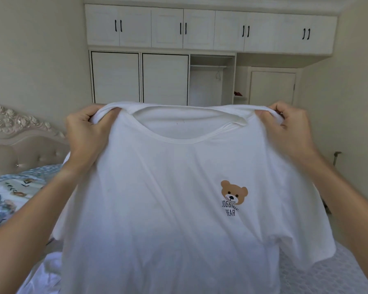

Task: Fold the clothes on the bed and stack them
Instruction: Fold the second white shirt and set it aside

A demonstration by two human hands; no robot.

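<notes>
A white T-shirt (157, 198) with a small brown bear print and dark lettering hangs spread out in front of me, front side facing me, collar at the top. My left hand (87, 132) grips its left shoulder and my right hand (289, 132) grips its right shoulder, both raised to about head height. The shirt's lower part falls toward the bed (319, 276) and hides most of it. More white cloth (43, 274) lies crumpled on the bed at the lower left.
A padded headboard (19, 141) with carved trim stands at the left, with a blue floral quilt (9, 196) below it. White wardrobes (164, 79) fill the far wall, one bay open. Bare floor shows at the right.
</notes>
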